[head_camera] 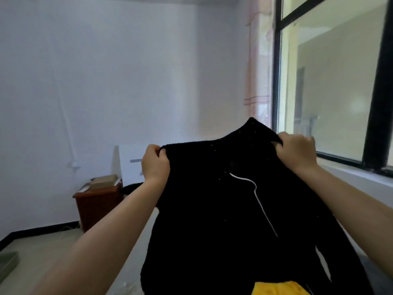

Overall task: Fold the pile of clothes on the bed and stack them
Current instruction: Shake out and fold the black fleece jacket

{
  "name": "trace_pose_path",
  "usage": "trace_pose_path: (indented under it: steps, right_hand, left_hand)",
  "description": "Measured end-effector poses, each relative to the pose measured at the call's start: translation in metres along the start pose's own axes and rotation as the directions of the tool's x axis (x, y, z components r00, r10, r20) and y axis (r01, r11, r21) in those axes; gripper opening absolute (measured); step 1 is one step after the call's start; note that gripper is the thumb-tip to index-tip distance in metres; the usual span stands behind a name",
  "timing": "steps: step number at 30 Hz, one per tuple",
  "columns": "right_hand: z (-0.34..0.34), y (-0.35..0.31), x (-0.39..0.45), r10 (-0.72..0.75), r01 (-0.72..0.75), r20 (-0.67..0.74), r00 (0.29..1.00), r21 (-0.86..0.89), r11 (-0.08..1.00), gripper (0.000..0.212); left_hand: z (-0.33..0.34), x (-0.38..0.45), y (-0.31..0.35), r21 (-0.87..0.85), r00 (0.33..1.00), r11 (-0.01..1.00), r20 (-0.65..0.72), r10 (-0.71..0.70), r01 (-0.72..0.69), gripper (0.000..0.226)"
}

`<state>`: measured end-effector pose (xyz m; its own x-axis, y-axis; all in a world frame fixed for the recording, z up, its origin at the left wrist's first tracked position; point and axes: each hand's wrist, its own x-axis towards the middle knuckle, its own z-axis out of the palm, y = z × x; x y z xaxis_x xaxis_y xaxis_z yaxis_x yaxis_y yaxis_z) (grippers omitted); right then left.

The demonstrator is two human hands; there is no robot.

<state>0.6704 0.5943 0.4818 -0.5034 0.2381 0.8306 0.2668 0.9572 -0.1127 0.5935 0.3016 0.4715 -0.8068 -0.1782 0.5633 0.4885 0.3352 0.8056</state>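
Aloft, both hands' grip clamps the black knit sweater (223, 209) at its shoulders, white thread (258, 201) trailing.

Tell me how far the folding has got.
Done: no folded stack shows in this view. In hand: the left hand and right hand grip the shoulders of a black knitted sweater, held up and unfolded. Left: fold and stack it; a yellow garment waits underneath.

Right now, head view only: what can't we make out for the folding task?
- Bed and clothes pile: hidden behind the held-up black sweater.
- Yellow garment: cut off by the bottom edge, type unclear.
- Sweater hem: runs off the bottom edge.
- Left hand, right hand: fingertips buried in the knit.
- Items on the brown cabinet: too small.
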Motion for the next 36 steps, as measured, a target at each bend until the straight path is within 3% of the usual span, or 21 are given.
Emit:
trace_pose_path:
  steps: [6, 8, 11, 14, 16, 18, 21, 23, 25, 27, 30, 33, 34, 36]
  right_hand:
    - [-0.01, 0.021, -0.027, 0.073, -0.075, 0.046, 0.996, 0.047, 0.996, 0.028]
    - [-0.016, 0.031, -0.035, 0.021, -0.021, 0.002, 1.0, 0.059, 0.998, 0.04]
    - [-0.026, 0.038, -0.054, -0.079, 0.086, -0.063, 0.995, 0.112, 0.99, 0.037]
    - [-0.036, 0.041, -0.077, -0.115, 0.124, -0.056, 0.992, 0.193, 0.973, 0.053]
    - [-0.044, 0.042, -0.088, -0.085, 0.092, -0.038, 0.996, 0.272, 0.958, 0.056]
    - [-0.051, 0.043, -0.099, -0.07, 0.081, -0.043, 0.997, 0.333, 0.939, 0.04]
    - [-0.063, 0.035, -0.111, -0.077, 0.138, -0.153, 0.985, 0.441, 0.887, 0.024]
    - [-0.072, 0.024, -0.117, -0.082, 0.182, -0.208, 0.975, 0.525, 0.831, 0.029]
    - [-0.085, 0.009, -0.121, -0.091, 0.214, -0.224, 0.97, 0.615, 0.759, 0.039]
    - [-0.098, -0.004, -0.122, -0.097, 0.252, -0.26, 0.961, 0.669, 0.699, 0.036]
    - [-0.109, -0.019, -0.113, -0.081, 0.301, -0.337, 0.938, 0.675, 0.674, 0.03]
    - [-0.099, -0.035, -0.093, -0.021, 0.285, -0.381, 0.924, 0.653, 0.701, 0.029]
    - [-0.09, -0.042, -0.086, -0.016, 0.276, -0.381, 0.925, 0.64, 0.717, 0.025]
    - [-0.059, -0.056, -0.075, -0.046, 0.265, -0.355, 0.934, 0.599, 0.756, 0.019]
  left_hand:
    - [0.015, -0.016, 0.019, -0.132, 0.979, 0.97, 0.008, -0.204, 0.203, 0.015]
    - [0.017, -0.025, 0.021, -0.154, 0.959, 0.948, 0.002, -0.282, 0.279, 0.012]
    - [0.016, -0.045, 0.026, -0.205, 0.912, 0.892, 0.007, -0.41, 0.403, 0.024]
    - [0.012, -0.069, 0.033, -0.208, 0.901, 0.884, -0.021, -0.432, 0.419, 0.03]
    - [0.006, -0.087, 0.043, -0.189, 0.927, 0.917, -0.063, -0.369, 0.352, 0.027]
    - [-0.003, -0.107, 0.055, -0.146, 0.958, 0.956, -0.099, -0.268, 0.253, 0.025]
    - [-0.019, -0.136, 0.075, -0.05, 0.983, 0.994, -0.151, -0.104, 0.097, 0.021]
    - [-0.029, -0.153, 0.091, 0.044, 0.977, 0.998, -0.21, 0.044, -0.035, 0.016]
    - [-0.035, -0.166, 0.107, 0.124, 0.939, 0.979, -0.283, 0.193, -0.164, 0.016]
    - [-0.037, -0.174, 0.125, 0.173, 0.882, 0.948, -0.351, 0.314, -0.269, 0.015]
    - [-0.033, -0.171, 0.142, 0.366, 0.741, 0.834, -0.397, 0.542, -0.414, 0.011]
    - [-0.02, -0.148, 0.141, 0.525, 0.597, 0.678, -0.348, 0.723, -0.514, 0.007]
    - [-0.013, -0.137, 0.135, 0.555, 0.576, 0.641, -0.319, 0.753, -0.53, 0.004]
    - [0.004, -0.111, 0.112, 0.572, 0.612, 0.617, -0.236, 0.755, -0.54, 0.004]
